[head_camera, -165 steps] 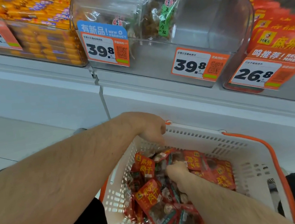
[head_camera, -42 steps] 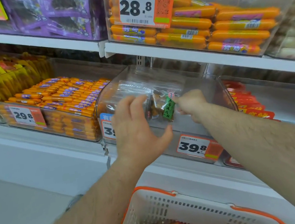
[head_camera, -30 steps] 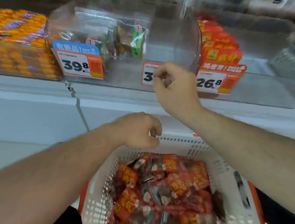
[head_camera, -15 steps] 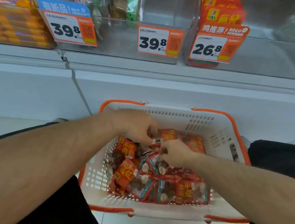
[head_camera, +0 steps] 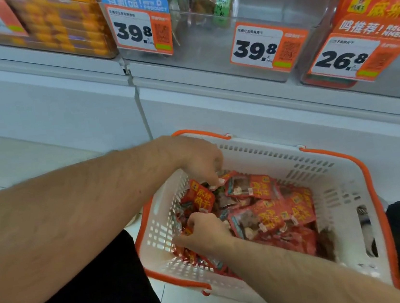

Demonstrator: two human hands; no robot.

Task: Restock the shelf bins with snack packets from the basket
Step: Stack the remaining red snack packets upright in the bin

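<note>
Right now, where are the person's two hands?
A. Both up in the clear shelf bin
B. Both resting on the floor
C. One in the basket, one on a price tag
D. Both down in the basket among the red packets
D: the left hand and the right hand both reach into the white basket, fingers among the red snack packets, well below the shelf bins.

Basket (head_camera: 344, 184) right half looks open; packets (head_camera: 272, 215) crowd its left
</note>
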